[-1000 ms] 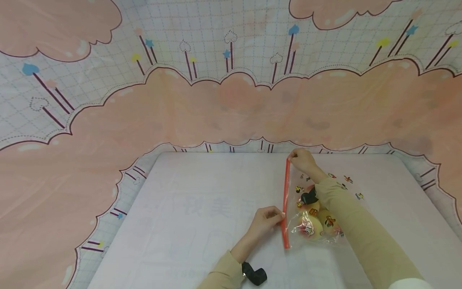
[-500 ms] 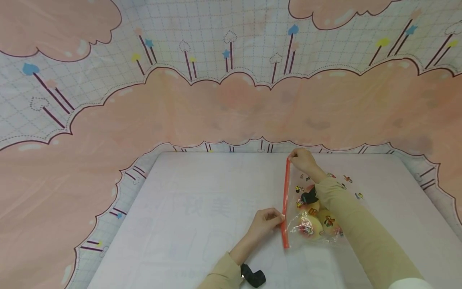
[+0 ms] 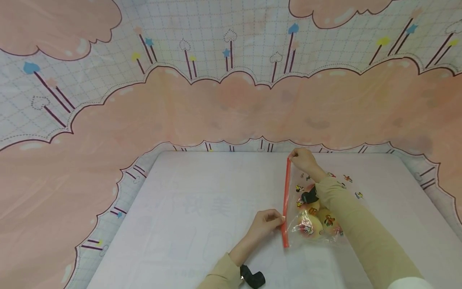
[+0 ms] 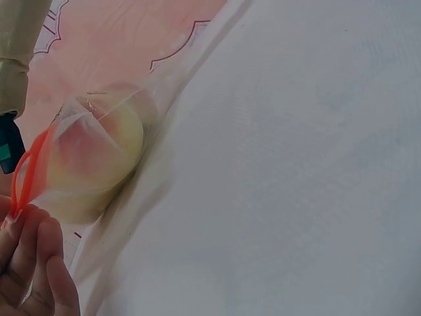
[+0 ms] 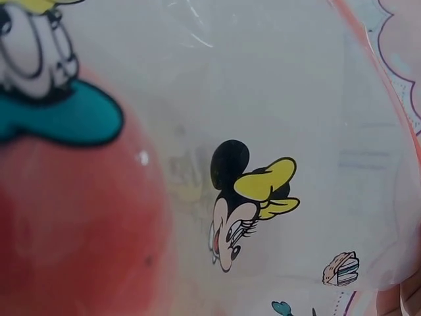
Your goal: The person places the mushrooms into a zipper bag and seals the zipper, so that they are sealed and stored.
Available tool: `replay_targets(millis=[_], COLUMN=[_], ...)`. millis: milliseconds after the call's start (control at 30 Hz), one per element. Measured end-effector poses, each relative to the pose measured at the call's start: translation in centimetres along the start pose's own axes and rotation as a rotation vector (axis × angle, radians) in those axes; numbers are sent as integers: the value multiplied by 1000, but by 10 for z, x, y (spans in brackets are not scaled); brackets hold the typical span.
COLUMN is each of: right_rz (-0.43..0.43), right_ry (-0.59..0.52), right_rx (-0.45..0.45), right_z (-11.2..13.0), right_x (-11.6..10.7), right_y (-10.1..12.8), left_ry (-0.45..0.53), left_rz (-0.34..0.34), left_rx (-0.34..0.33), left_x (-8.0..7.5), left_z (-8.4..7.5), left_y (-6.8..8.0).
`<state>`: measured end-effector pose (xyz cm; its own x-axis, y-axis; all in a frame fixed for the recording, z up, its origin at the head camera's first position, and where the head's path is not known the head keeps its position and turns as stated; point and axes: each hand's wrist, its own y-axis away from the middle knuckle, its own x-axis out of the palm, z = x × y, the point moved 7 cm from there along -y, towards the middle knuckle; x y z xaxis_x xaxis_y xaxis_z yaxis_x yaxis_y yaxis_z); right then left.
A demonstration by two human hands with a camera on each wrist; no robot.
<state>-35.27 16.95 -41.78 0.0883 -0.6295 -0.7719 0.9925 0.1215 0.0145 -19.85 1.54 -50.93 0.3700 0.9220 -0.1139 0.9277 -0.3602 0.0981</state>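
A clear zip bag (image 3: 317, 208) printed with cartoon figures lies on the white table (image 3: 202, 208), its red zip strip (image 3: 286, 200) running near to far. Peach-coloured round fruits (image 3: 311, 227) sit inside it. My left hand (image 3: 266, 221) pinches the strip near its close end; the left wrist view shows my fingers (image 4: 33, 257) on the red strip (image 4: 29, 172) beside a fruit (image 4: 92, 155). My right hand (image 3: 303, 159) pinches the strip's far end. The right wrist view is filled by the bag's printed film (image 5: 253, 197) and a red fruit (image 5: 72, 217).
A pink and white patterned cloth (image 3: 231, 96) hangs behind and around the table. Black wrist camera straps sit on my left forearm (image 3: 253, 277) and right forearm (image 3: 309, 196). White table surface spreads to the left of the bag.
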Motion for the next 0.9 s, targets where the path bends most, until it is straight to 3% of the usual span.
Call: replay_targets(millis=[900], right_rz=[10], right_ry=[-22], right_rx=[17], right_z=[-5], right_x=[3], right_y=[-2], left_ry=[-40], left_rz=[42], left_rx=[-26], left_x=[2], left_z=[1], left_y=[6])
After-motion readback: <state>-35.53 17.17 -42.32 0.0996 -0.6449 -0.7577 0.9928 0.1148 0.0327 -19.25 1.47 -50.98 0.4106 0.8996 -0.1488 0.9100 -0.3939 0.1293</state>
